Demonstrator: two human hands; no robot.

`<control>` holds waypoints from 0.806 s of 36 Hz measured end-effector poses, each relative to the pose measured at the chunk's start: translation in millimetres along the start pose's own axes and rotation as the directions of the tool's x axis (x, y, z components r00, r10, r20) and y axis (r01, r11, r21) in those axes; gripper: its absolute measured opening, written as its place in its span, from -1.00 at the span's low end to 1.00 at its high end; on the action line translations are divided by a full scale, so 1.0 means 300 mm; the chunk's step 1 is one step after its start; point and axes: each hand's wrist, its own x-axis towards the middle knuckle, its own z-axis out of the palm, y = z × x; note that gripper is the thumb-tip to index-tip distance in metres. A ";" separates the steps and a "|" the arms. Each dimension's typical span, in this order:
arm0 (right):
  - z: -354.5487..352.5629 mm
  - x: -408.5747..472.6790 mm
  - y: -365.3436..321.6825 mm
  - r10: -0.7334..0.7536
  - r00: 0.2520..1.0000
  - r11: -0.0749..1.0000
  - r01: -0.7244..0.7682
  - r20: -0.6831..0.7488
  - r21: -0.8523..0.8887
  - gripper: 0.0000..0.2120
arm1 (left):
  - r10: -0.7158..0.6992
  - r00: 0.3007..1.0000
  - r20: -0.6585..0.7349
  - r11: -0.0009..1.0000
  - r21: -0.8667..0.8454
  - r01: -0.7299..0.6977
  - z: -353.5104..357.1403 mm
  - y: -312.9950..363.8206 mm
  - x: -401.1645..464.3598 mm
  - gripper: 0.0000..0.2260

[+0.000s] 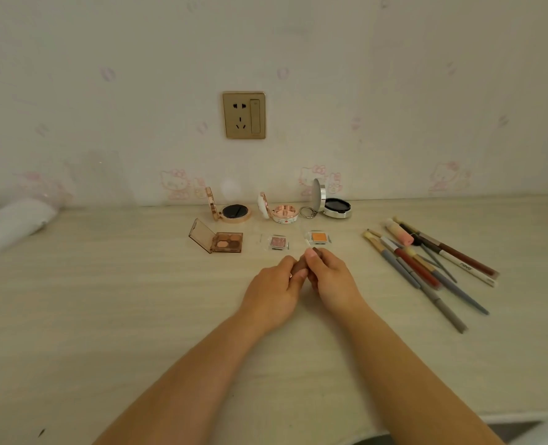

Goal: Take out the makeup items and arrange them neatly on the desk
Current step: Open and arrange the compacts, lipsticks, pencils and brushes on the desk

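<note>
Brown and small, a stick-shaped item (299,267) sat pinched between both hands at mid-desk. The left hand (274,292) had its fingers curled round the item's near end, and the right hand (329,279) had its thumb and fingers closed narrowly on the far end; what the item was could not be told. The two hands touched each other over the pale wood-grain desk (105,316).

Just beyond the fingertips lay two tiny clear pans, one pink (278,242) and one orange (319,237). To the left of the fingers, past the pink pan, an open brown palette (226,241) showed four shades. Farther beyond the fingers, near the wall, three round compacts stood open in a row: a rose-gold one (234,212), a white-and-pink one (284,213), and a silver one (337,207) with a key ring.

Well to the right of the fingers lay a loose bunch of pencils (426,261) and brushes, overlapping one another. One white pencil (468,268) bore the word "novo". Behind everything, a gold socket (244,115) sat on cat-patterned wallpaper.
</note>
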 end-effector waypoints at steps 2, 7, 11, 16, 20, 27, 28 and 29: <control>-0.001 -0.001 -0.001 -0.002 1.000 1.000 0.002 0.005 -0.002 -0.72 | -0.002 1.000 0.003 1.000 -0.023 0.002 -0.003 0.000 -0.002 -0.72; 0.001 -0.001 -0.001 0.005 1.000 1.000 -0.005 0.022 -0.005 -0.71 | -0.018 1.000 0.014 0.996 -0.087 0.019 -0.004 -0.002 0.000 -0.73; -0.006 -0.002 -0.003 0.004 0.999 0.999 -0.005 0.032 0.043 -0.72 | -0.034 0.999 0.020 0.988 -0.148 0.036 -0.005 -0.009 0.001 -0.78; -0.009 -0.001 -0.011 0.034 0.998 0.984 -0.043 0.056 0.171 -0.70 | -0.037 0.999 -0.009 0.963 -0.269 0.033 -0.003 -0.007 0.003 -0.79; -0.025 0.010 -0.026 0.049 0.995 0.924 -0.079 0.090 0.374 -0.76 | -0.056 0.998 -0.028 0.921 -0.387 0.041 -0.001 0.035 0.017 -0.70; -0.166 0.091 -0.053 0.031 0.999 0.956 -0.035 0.017 0.291 -0.77 | -0.030 0.998 0.063 0.912 -0.407 0.053 0.014 0.108 0.132 -0.74; -0.192 0.112 -0.056 0.039 0.999 0.957 -0.038 0.004 0.288 -0.78 | -0.017 0.997 0.077 0.927 -0.372 0.044 0.013 0.124 0.156 -0.75; -0.219 0.134 -0.060 0.047 0.999 0.958 -0.042 -0.008 0.282 -0.79 | -0.005 0.995 0.098 0.941 -0.335 0.037 0.012 0.141 0.183 -0.76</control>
